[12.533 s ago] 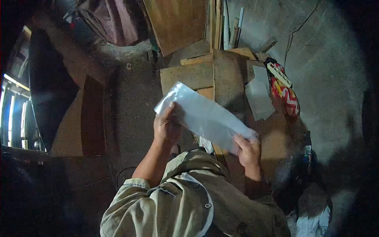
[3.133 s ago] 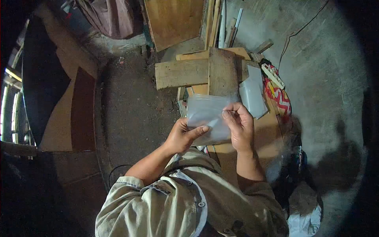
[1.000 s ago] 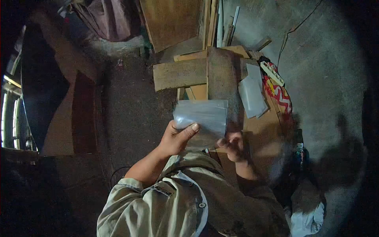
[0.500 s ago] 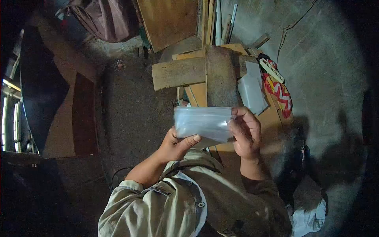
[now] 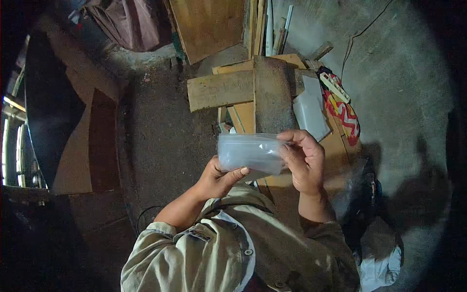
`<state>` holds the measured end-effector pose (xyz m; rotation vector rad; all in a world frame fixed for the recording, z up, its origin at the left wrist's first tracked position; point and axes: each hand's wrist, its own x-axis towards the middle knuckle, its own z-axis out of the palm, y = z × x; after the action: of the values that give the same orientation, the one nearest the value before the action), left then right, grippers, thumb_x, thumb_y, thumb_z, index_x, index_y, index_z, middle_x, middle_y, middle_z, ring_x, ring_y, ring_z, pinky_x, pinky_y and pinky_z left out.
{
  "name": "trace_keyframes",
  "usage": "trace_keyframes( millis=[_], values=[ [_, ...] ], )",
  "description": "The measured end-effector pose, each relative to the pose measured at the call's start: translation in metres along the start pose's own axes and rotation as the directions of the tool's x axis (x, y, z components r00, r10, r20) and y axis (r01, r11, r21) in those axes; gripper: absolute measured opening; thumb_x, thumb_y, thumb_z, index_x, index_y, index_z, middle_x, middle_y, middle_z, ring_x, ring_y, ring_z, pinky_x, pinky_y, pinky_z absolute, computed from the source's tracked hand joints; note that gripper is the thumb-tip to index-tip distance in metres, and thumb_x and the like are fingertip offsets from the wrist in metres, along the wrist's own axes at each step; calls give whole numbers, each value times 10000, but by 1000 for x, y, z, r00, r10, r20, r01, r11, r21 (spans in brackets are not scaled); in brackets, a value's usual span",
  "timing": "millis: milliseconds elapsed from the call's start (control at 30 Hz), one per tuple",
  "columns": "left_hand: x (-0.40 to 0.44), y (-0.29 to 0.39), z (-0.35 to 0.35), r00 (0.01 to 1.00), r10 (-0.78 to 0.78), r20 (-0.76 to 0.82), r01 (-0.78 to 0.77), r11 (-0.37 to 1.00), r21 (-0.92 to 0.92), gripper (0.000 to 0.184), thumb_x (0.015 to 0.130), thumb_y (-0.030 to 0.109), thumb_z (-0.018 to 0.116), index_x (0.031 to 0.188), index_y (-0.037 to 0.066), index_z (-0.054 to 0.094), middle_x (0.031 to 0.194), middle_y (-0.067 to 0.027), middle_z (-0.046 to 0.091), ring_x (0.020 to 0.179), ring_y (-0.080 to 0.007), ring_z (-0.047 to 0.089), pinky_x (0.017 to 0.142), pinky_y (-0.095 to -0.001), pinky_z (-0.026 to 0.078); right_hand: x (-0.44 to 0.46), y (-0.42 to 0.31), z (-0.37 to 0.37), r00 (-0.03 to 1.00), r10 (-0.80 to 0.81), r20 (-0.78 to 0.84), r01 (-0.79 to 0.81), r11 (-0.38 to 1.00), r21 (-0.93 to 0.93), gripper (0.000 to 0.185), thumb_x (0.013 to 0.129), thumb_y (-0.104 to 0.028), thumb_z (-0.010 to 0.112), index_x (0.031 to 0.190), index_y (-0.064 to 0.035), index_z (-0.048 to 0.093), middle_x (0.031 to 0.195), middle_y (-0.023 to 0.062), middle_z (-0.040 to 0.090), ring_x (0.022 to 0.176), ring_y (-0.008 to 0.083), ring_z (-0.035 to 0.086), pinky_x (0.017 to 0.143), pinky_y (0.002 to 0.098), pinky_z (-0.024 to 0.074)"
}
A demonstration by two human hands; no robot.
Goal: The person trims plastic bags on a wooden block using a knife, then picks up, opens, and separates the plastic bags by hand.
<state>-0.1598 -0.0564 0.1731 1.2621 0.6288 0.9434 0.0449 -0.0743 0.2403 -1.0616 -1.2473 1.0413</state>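
A small stack of clear plastic bags is held up in front of my body, its layers slightly fanned. My left hand grips the lower left edge, thumb on top and the other fingers mostly hidden beneath. At the upper right corner, my right hand pinches the bags between thumb and fingers. Light glints off the plastic near the right thumb.
Wooden boards lie stacked ahead, with a white plastic sheet and a power strip to their right. Brown panels stand at left. A white bag sits at lower right.
My right hand has shifted slightly right and up, its fingers moving at the bags' corner. The bags have moved a little to the right; my left hand keeps its hold.
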Motion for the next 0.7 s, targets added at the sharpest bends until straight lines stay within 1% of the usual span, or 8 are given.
trace_keyframes(
  millis=[133, 200, 267, 367, 433, 533, 633, 700],
  values=[
    [2, 1, -1, 1000, 21, 21, -22, 999, 42, 173, 896, 178, 623, 911, 7, 645, 811, -17, 630, 773, -111, 563, 694, -288, 466, 1, 3, -4, 1000, -1, 14, 1, 999, -35, 152, 878, -37, 611, 1022, 4, 585, 839, -2, 597, 758, 38, 534, 691, 190, 439],
    [3, 4, -1, 1000, -5, 21, 3, 995, 98, 181, 896, 178, 623, 897, -2, 643, 803, -27, 635, 757, -114, 566, 680, -290, 467, 2, 3, -3, 997, -73, -30, 71, 996, -61, 149, 872, -33, 619, 1013, 3, 590, 862, 8, 610, 779, 44, 548, 702, 192, 444],
    [4, 6, 1, 1000, 12, 5, -13, 999, 52, 189, 895, 177, 623, 883, -11, 636, 783, -40, 628, 744, -117, 566, 663, -290, 465, 3, 1, -2, 998, -61, -20, 61, 998, -26, 156, 868, -28, 622, 1017, 4, 589, 870, 16, 616, 787, 49, 555, 708, 191, 447],
    [5, 5, -1, 999, 46, 20, -48, 993, 107, 182, 895, 169, 620, 863, -10, 633, 766, -47, 623, 736, -120, 567, 653, -288, 460, 5, 0, -1, 998, -58, -9, 58, 998, -9, 185, 856, -54, 649, 1019, 9, 588, 855, 13, 613, 765, 47, 554, 688, 191, 449],
    [6, 6, 0, 993, 116, 10, -116, 988, 103, 175, 894, 161, 618, 850, -8, 630, 753, -46, 621, 717, -128, 572, 636, -288, 460, 5, 0, -5, 996, 58, 67, -61, 997, 40, 214, 835, -87, 680, 1002, 7, 584, 816, -1, 599, 721, 45, 544, 656, 191, 447],
    [4, 3, -6, 992, 126, 26, -128, 981, 147, 168, 892, 158, 621, 851, -4, 630, 754, -53, 629, 697, -136, 577, 624, -291, 462, 4, 0, -8, 988, 139, 67, -140, 990, 20, 207, 820, -112, 698, 958, -4, 588, 778, -17, 581, 685, 38, 529, 630, 191, 439],
    [7, 10, -5, 985, 173, 18, -173, 968, 182, 167, 891, 158, 622, 849, -4, 629, 734, -56, 617, 678, -137, 574, 611, -292, 460, 2, 14, -13, 980, 167, 105, -170, 985, 23, 206, 801, -57, 688, 968, -14, 575, 824, 17, 619, 714, 58, 556, 612, 195, 424],
    [7, 5, -4, 985, 174, 16, -175, 973, 148, 169, 891, 158, 621, 852, -6, 627, 734, -60, 617, 680, -138, 574, 614, -293, 460, 3, 12, -11, 981, 163, 104, -165, 986, 10, 191, 802, -59, 683, 956, -11, 582, 829, 21, 623, 725, 64, 561, 630, 199, 429]
  ],
)
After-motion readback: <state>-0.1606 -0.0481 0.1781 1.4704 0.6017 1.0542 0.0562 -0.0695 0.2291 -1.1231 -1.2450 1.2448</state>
